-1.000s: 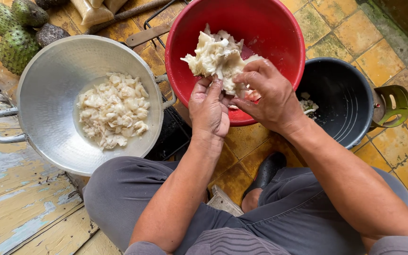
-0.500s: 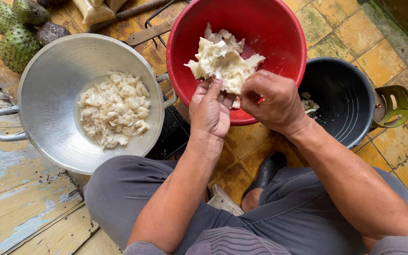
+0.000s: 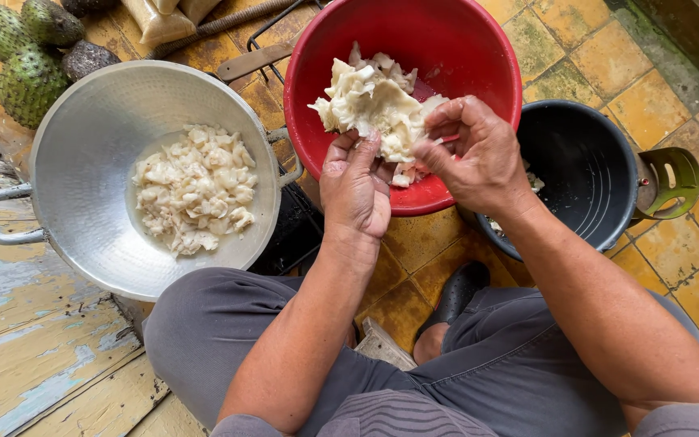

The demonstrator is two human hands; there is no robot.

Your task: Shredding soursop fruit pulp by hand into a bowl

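A lump of white fruit pulp hangs over the red basin, held from below by my left hand. My right hand pinches the lump's right side with thumb and fingers. To the left, a silver two-handled pan holds a heap of separated white pulp pieces. A dark pot sits to the right, partly under my right wrist, with a few scraps in it.
Green spiky fruits lie at the top left beside the pan. A green handle sticks out right of the dark pot. Yellow floor tiles surround the basins; worn painted boards lie at lower left. My grey-trousered knees fill the bottom.
Both hands have shifted a little, with the pulp lump raised higher over the red basin. My right hand's fingers now pinch the lump's right edge.
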